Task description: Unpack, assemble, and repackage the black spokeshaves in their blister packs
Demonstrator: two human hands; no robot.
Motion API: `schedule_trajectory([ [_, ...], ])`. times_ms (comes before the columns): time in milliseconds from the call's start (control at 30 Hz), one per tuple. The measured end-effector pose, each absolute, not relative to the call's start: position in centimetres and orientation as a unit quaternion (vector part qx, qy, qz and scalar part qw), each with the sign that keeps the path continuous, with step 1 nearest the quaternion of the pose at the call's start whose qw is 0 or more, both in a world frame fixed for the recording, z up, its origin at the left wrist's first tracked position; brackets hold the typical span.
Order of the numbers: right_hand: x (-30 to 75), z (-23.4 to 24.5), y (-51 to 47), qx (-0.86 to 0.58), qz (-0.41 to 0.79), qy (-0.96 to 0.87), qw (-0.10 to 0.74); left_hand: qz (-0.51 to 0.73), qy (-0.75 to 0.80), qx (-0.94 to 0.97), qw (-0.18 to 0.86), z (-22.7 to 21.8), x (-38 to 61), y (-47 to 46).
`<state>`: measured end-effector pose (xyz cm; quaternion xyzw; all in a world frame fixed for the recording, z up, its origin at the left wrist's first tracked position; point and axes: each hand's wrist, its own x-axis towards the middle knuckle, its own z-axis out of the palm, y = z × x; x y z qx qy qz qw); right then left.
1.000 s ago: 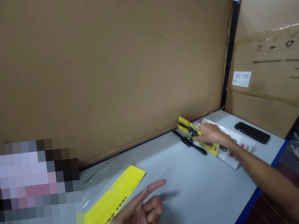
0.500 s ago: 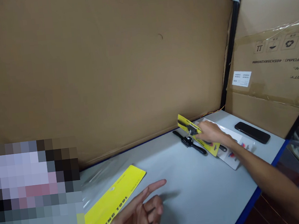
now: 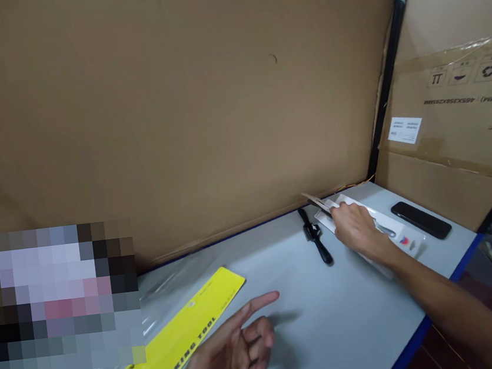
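My left hand hovers over the front of the table with its index finger stretched out and the other fingers loosely curled; it holds nothing. Beside it lies a long yellow packaging card with black print, next to clear plastic. Farther right, my right hand grips a carded tool package, now turned nearly edge-on and mostly hidden by the hand. Beneath that hand are white packages with a grey metal part showing. A loose black spokeshave lies just left of the right hand.
A black phone rests at the table's right end. A large cardboard sheet stands along the back edge, and a printed carton stands at the right. A blurred-out patch covers the lower left.
My right hand has turned the yellow carded package from face-showing to edge-on over the white packages. The spokeshave now lies at a steeper angle. My left hand keeps its pose.
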<state>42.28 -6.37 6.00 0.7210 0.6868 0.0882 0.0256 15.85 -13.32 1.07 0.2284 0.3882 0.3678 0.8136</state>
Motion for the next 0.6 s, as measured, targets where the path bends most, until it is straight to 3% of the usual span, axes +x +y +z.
schedule_trajectory([
  [267,40.5,3.2,-5.9,0.695,0.076,0.715,0.025,0.349,0.374,0.237,0.826,0.0,15.4,-12.7],
  [467,41.0,3.9,-5.8,0.680,0.062,0.731,0.008,0.357,0.380,0.253,0.815,0.1,15.7,-12.8],
  [600,40.4,4.0,-6.2,0.650,0.059,0.757,-0.023,0.381,0.424,0.392,0.722,0.3,16.1,-13.1],
])
